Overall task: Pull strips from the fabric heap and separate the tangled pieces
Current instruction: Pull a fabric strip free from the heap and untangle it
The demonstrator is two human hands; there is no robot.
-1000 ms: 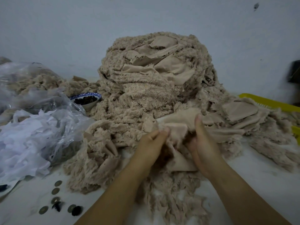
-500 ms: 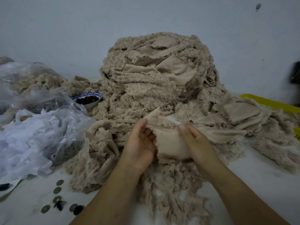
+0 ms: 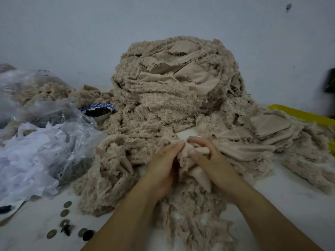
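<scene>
pale worktop [image 3: 293,200] up front, white and a bit smudged, running back to a plain blue-grey wall [image 3: 72,33] with one dark mark [image 3: 288,7] high on the right. dead centre, the heap [image 3: 172,98] of beige fleece, piled tall against the wall and spilling forward and out to both sides across the worktop. both hands are in at its near foot: the left hand [image 3: 163,165] comes in from the left, grip closed against a strip [image 3: 197,173], fingertips meeting the right's on top. the right hand [image 3: 215,160] has its grip pinching that strip, thumb underneath, fingers curled over the top. the strip is bunched between the two hands, its smooth end hanging down toward the camera, the rest lying in the loose fleece at the heap's edge. off to the left, a clear bag [image 3: 59,116], crumpled, with white scraps [image 3: 23,160] piled in front of it. behind that, a blue-rimmed bowl [image 3: 98,111] with something dark inside, touching the heap. near-left corner, coins [image 3: 64,212] scattered on the worktop with a few small dark bits among them. far right, a yellow tray [image 3: 299,113], partly buried under fleece, and a dark object [image 3: 330,82] at the frame edge, too blurred to tell.
</scene>
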